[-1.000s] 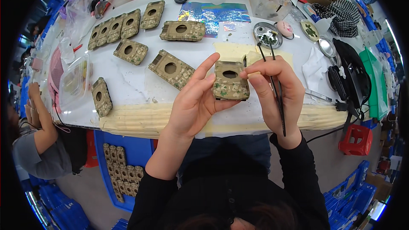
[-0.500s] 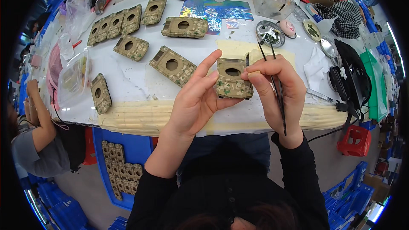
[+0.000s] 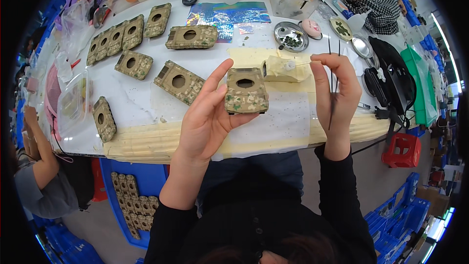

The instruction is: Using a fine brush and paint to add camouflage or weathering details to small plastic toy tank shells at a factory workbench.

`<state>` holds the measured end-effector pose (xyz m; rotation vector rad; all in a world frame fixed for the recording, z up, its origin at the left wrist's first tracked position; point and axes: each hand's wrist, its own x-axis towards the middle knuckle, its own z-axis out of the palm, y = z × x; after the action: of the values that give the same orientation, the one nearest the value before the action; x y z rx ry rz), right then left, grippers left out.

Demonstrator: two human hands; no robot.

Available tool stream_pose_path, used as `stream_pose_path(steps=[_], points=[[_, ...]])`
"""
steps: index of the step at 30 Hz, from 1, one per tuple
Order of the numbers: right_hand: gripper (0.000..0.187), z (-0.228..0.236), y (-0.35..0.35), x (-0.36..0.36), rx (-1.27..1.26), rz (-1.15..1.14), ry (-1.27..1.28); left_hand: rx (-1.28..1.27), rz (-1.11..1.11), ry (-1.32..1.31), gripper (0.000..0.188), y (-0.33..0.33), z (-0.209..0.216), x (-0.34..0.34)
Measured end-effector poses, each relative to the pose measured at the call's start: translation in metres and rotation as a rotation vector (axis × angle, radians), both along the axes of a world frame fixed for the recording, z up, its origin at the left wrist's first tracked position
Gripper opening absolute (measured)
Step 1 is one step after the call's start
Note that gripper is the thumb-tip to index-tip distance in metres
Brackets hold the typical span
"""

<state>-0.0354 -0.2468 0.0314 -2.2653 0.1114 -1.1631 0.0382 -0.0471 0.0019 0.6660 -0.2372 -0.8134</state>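
Note:
A camouflaged model tank hull (image 3: 247,101) with a round hole in its top is held by my left hand (image 3: 201,126), thumb on its near side and fingers spread around it. My right hand (image 3: 342,85) pinches a thin pale stick (image 3: 304,63) between thumb and forefinger. Black tweezers (image 3: 332,111) also lie in that hand, their tips pointing away from me. The stick's far end meets a small white nozzle-like piece (image 3: 290,65) on a block wrapped in cream tape (image 3: 273,71), just right of the hull.
More camouflaged hulls (image 3: 180,82) lie on the table's left and middle. Behind the block are a round tin of dark green bits (image 3: 291,37) and a shiny blue foil sheet (image 3: 229,12). A blue tray (image 3: 110,166) of hulls is below left, near another person (image 3: 44,181).
My right hand has moved right, away from the hull, bringing the stick to the taped block. The hull stays in my left hand. The whole view has shifted slightly.

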Motion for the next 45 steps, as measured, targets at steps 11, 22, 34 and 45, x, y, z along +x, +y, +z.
stream_pose_path(steps=[11,22,34,45], points=[[0.025,-0.008,-0.011,-0.005,-0.169,-0.040,0.063,-0.076,-0.007,-0.014,0.053,0.000,-0.001,0.004],[0.028,0.000,-0.013,-0.077,0.415,0.351,0.339,-0.235,-0.094,-0.030,0.057,-0.001,-0.009,0.009],[0.011,-0.035,-0.032,-0.077,0.867,0.452,0.477,-0.304,-0.101,0.035,0.058,0.002,-0.009,0.008],[0.010,-0.037,-0.030,-0.077,0.825,0.408,0.499,-0.301,-0.126,0.052,0.061,0.002,-0.011,0.008]])
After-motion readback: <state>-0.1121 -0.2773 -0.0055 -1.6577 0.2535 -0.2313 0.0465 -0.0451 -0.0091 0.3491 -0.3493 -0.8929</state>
